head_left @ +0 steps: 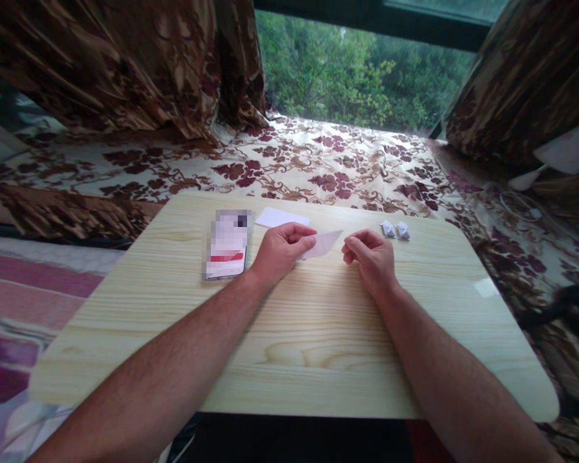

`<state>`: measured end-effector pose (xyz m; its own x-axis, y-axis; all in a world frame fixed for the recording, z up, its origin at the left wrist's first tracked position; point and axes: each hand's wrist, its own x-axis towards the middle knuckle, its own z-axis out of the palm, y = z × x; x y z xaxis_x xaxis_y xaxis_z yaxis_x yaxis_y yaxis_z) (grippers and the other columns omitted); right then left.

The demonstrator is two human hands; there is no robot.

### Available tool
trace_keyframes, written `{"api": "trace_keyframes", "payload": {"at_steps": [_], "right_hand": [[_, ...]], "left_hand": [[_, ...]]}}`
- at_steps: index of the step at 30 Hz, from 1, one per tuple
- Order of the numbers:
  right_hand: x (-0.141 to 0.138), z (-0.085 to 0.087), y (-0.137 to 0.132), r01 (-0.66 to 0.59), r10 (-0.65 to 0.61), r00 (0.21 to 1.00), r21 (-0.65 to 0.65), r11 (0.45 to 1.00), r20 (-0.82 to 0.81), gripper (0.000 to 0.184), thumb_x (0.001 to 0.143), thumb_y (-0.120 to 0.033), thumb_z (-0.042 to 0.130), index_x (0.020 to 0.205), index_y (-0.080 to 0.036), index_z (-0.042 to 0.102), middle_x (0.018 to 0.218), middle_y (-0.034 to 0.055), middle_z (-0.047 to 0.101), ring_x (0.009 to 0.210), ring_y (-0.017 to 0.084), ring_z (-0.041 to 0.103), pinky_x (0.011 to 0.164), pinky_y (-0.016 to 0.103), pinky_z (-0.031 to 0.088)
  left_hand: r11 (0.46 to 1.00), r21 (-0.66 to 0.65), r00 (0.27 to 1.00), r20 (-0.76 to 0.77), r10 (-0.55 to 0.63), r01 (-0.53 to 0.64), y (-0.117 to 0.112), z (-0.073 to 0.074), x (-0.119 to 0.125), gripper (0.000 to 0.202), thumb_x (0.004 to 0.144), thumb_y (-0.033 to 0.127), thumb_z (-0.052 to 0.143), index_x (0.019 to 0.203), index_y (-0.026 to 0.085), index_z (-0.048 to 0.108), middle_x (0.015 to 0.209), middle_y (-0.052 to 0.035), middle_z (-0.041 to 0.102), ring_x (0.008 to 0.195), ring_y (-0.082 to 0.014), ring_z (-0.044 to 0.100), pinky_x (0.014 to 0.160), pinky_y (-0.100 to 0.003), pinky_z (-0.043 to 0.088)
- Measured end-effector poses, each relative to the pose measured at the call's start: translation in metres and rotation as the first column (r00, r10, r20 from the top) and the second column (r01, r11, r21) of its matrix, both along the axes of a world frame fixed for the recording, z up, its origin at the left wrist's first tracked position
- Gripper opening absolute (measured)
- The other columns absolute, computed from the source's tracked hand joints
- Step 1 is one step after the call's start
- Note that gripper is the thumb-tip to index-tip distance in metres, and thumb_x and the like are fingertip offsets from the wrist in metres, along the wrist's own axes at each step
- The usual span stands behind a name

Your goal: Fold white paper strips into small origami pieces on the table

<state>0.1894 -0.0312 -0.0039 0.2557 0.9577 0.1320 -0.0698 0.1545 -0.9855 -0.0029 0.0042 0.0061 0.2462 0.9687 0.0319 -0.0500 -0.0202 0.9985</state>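
Observation:
A small piece of white paper [322, 244] is held above the table by my left hand [287, 247], pinched between thumb and fingers. Its pointed corner reaches toward my right hand [370, 254]. The fingers of that hand are curled closed just beside the corner, with a narrow gap and nothing visible in them. Behind my left hand lies a white paper stack or sheet [280, 217], flat on the table. Two small folded white paper pieces [388, 229] sit side by side beyond my right hand.
A phone [226, 247], partly blurred out, lies left of my left hand on the light wooden table [318, 360]. Floral cloth [338, 164] covers the ledge behind it, below a window with curtains. A white lamp [567, 151] stands at the right.

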Motion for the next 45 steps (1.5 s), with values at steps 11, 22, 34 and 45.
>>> {"api": "trace_keyframes", "payload": {"at_steps": [11, 22, 34, 45], "right_hand": [[-0.007, 0.005, -0.006, -0.109, 0.11, 0.99, -0.014, 0.994, 0.087, 0.02, 0.08, -0.031, 0.071, 0.068, -0.015, 0.068, 0.058, 0.0008, 0.065, 0.045, 0.009, 0.053, 0.045, 0.022, 0.041], [-0.011, 0.009, -0.01, -0.081, 0.08, 0.997, 0.041, 0.996, 0.003, 0.019, 0.079, -0.031, 0.073, 0.068, -0.017, 0.066, 0.052, -0.0031, 0.058, 0.042, 0.008, 0.046, 0.041, 0.022, 0.035], [-0.017, 0.013, -0.015, -0.135, 0.135, 0.991, -0.001, 0.991, 0.005, 0.02, 0.077, -0.033, 0.073, 0.068, -0.018, 0.063, 0.056, -0.0023, 0.061, 0.042, 0.008, 0.047, 0.042, 0.022, 0.036], [-0.015, 0.013, -0.015, -0.135, 0.136, 0.99, -0.011, 0.991, 0.049, 0.022, 0.078, -0.037, 0.072, 0.07, -0.018, 0.064, 0.055, -0.0027, 0.058, 0.045, 0.009, 0.045, 0.045, 0.023, 0.036]], "left_hand": [[0.999, 0.04, 0.999, -0.027, -0.021, 0.023, -0.005, -0.003, 0.007, 0.034, 0.076, 0.038, 0.074, 0.098, 0.013, 0.074, 0.083, -0.0067, 0.076, 0.067, -0.014, 0.064, 0.059, -0.023, 0.046], [0.913, 0.4, 0.955, -0.232, 0.183, -0.077, -0.017, 0.001, 0.011, 0.017, 0.078, 0.032, 0.069, 0.083, 0.018, 0.076, 0.074, -0.0026, 0.067, 0.063, -0.012, 0.054, 0.057, -0.024, 0.041], [0.95, 0.304, 0.968, -0.21, 0.14, -0.072, -0.023, 0.001, 0.014, 0.017, 0.079, 0.032, 0.067, 0.08, 0.016, 0.072, 0.063, -0.0006, 0.065, 0.055, -0.0108, 0.055, 0.052, -0.022, 0.042], [0.983, 0.183, 0.993, -0.115, 0.018, 0.003, -0.026, 0.008, 0.015, 0.017, 0.08, 0.032, 0.066, 0.078, 0.015, 0.066, 0.059, 0.0001, 0.064, 0.052, -0.0121, 0.061, 0.047, -0.021, 0.045]]}}
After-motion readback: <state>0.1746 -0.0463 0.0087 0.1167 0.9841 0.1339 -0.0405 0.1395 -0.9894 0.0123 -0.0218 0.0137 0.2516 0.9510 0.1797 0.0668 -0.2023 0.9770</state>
